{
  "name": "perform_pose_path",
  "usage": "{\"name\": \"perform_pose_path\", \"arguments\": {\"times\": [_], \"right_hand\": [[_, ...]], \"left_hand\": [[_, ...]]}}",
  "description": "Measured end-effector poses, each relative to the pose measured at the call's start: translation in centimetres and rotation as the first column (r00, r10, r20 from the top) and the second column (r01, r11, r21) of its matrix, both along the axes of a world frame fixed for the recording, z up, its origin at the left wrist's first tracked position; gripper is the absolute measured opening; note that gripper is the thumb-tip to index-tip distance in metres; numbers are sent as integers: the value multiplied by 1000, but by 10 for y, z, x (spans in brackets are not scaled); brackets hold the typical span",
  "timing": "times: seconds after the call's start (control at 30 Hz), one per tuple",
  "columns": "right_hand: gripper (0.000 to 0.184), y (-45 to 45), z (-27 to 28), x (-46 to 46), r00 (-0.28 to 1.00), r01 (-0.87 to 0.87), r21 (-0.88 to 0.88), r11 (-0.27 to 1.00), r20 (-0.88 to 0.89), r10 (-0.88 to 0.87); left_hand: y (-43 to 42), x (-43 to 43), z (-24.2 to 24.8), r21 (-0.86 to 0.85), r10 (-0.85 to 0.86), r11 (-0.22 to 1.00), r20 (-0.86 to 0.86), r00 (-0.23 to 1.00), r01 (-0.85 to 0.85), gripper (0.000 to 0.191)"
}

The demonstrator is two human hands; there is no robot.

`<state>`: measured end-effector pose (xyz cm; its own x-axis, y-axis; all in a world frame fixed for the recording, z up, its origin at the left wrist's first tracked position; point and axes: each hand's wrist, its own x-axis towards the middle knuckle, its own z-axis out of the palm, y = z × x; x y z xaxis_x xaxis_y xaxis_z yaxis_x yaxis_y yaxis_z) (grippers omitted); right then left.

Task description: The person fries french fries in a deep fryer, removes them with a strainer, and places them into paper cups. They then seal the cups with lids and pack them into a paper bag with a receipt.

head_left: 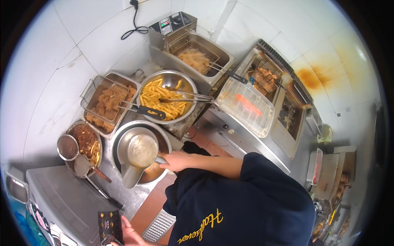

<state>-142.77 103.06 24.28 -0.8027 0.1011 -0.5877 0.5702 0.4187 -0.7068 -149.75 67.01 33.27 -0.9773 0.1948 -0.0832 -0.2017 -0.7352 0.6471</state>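
My right hand is closed on the handle of a metal scoop, which lies with a round metal pan over a large steel bowl. At the lower left, my left hand holds a black printed paper packet with yellow marks; its lower end is partly cut off by the picture's edge. Beyond the large bowl, a steel bowl of French fries has metal tongs resting in it. Left of that bowl, a fryer basket lies over a steel tray of breaded fried food.
A deep fryer holds food in bubbling oil. Right of it stand more fryer wells with a plastic lid on top. Strainers lie over a bowl of brown bits. A grey appliance top is at left.
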Motion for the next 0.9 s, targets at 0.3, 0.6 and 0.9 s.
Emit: {"name": "perform_pose_path", "arguments": {"times": [0.3,0.6,0.9], "right_hand": [[69,78,56,-123,981,124,678,725,-192,11],[31,112,-16,-126,978,137,511,848,-206,-34],[53,101,11,-109,845,463,342,817,-449,-291]], "left_hand": [[18,-13,-8,97,-161,982,-18,987,162,69],[53,-23,11,110,-328,933,-128,936,342,66],[107,-32,39,85,-470,870,-155,869,486,69]]}}
